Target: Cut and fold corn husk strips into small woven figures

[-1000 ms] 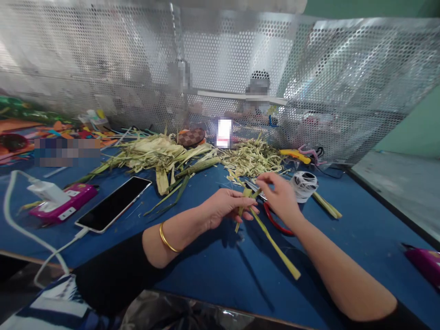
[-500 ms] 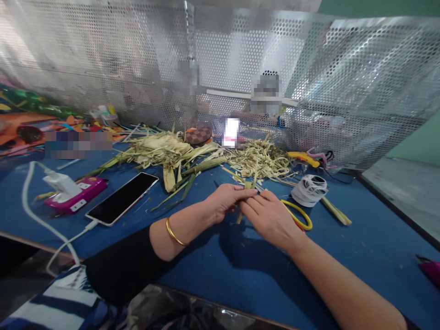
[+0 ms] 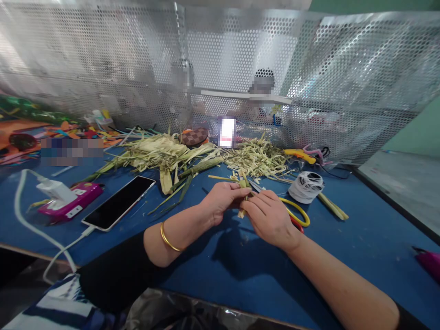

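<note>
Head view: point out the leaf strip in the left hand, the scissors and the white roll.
Leaf strip (image 3: 244, 183): head view, folded upper part.
Scissors (image 3: 300, 209): head view, yellow handle loop.
White roll (image 3: 304, 190): head view, middle of its side.

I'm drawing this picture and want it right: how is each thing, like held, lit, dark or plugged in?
Leaf piece: held in both hands
Left hand: closed on it
Right hand: curled against it
Phone: flat, screen dark, cable plugged in
White plug: in purple power strip
Bright screen: lit, blurred
Scissors: partly hidden; can't tell if open
White string roll: wound
Dry leaves: heaped
</note>
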Demonstrator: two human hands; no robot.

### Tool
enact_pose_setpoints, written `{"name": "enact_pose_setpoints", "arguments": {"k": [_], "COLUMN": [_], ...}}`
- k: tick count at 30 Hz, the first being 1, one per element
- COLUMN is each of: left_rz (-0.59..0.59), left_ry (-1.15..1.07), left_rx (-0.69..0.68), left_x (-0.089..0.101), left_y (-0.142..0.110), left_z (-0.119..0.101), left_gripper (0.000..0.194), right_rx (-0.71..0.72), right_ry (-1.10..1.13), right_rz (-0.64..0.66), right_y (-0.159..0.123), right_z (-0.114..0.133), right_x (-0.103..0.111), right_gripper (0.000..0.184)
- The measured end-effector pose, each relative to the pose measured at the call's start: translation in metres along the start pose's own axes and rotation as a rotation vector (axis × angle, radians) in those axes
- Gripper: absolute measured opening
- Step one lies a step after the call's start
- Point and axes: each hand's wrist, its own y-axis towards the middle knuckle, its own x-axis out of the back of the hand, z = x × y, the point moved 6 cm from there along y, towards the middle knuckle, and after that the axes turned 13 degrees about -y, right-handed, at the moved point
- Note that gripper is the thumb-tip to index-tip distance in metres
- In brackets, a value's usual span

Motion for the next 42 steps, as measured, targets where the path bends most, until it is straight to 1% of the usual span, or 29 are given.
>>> {"name": "enact_pose_setpoints", "arguments": {"k": [5, 9, 12, 15, 19, 22, 23, 24, 26, 27, 28, 29, 31, 32, 33, 34, 38, 40, 42], "left_rz": [-0.018, -0.072, -0.129, -0.164, -0.198, -0.189, -0.178, -0.165, -0.142, -0.132, -0.124, -0.118, -0.114, -0.111, -0.110, -0.110, -0.143, -0.158, -0.157], "left_ry": [-0.020, -0.033, -0.054, -0.071, -0.088, -0.083, -0.085, -0.088, -0.100, -0.101, -0.098, -0.090, -0.054, -0.023, 0.010, 0.042, 0.118, 0.132, 0.132], "left_rx": [-0.015, -0.001, 0.022, 0.003, -0.001, 0.005, 0.001, -0.003, -0.008, 0.000, 0.016, 0.037, 0.047, 0.034, 0.008, -0.025, -0.125, -0.138, -0.130], "left_x": [0.000, 0.003, 0.006, 0.006, 0.008, 0.011, 0.012, 0.013, 0.013, 0.012, 0.011, 0.010, 0.010, 0.009, 0.010, 0.011, 0.016, 0.018, 0.018], "left_y": [-0.002, -0.001, 0.000, -0.001, -0.001, 0.003, 0.005, 0.006, 0.006, 0.006, 0.005, 0.004, 0.002, 0.003, 0.004, 0.005, 0.012, 0.014, 0.014], "left_z": [-0.003, -0.006, -0.010, -0.014, -0.014, -0.013, -0.013, -0.014, -0.018, -0.019, -0.019, -0.019, -0.019, -0.019, -0.019, -0.018, -0.015, -0.014, -0.014], "left_gripper": [0.020, 0.008, 0.014, 0.017, 0.012, 0.006, 0.004, 0.003, 0.006, 0.007, 0.008, 0.011, 0.020, 0.021, 0.020, 0.018, 0.013, 0.012, 0.012], "right_rx": [0.022, 0.063, 0.100, 0.142, 0.218, 0.221, 0.193, 0.132, -0.095, -0.229, -0.352, -0.453, -0.568, -0.598, -0.615, -0.618, -0.559, -0.566, -0.611], "right_ry": [-0.011, 0.022, 0.040, 0.056, 0.088, 0.101, 0.089, 0.061, -0.029, -0.068, -0.083, -0.066, 0.076, 0.163, 0.231, 0.268, 0.251, 0.324, 0.458], "right_rz": [-0.018, -0.030, -0.029, -0.037, -0.041, -0.028, -0.035, -0.050, -0.064, -0.037, 0.023, 0.113, 0.319, 0.400, 0.451, 0.475, 0.487, 0.506, 0.542], "right_y": [-0.001, 0.000, 0.001, 0.002, 0.002, 0.003, 0.004, 0.004, 0.004, 0.003, 0.000, -0.003, -0.010, -0.013, -0.015, -0.016, -0.012, -0.012, -0.014], "right_z": [0.001, 0.007, 0.014, 0.020, 0.027, 0.025, 0.021, 0.014, -0.007, -0.019, -0.030, -0.039, -0.049, -0.050, -0.050, -0.050, -0.049, -0.052, -0.057], "right_x": [0.002, 0.005, 0.008, 0.011, 0.014, 0.014, 0.015, 0.015, 0.015, 0.013, 0.009, 0.003, -0.013, -0.020, -0.025, -0.027, -0.024, -0.023, -0.025], "right_gripper": [0.021, 0.021, 0.021, 0.019, 0.018, 0.019, 0.019, 0.020, 0.024, 0.024, 0.023, 0.022, 0.022, 0.023, 0.024, 0.024, 0.022, 0.022, 0.023]}}
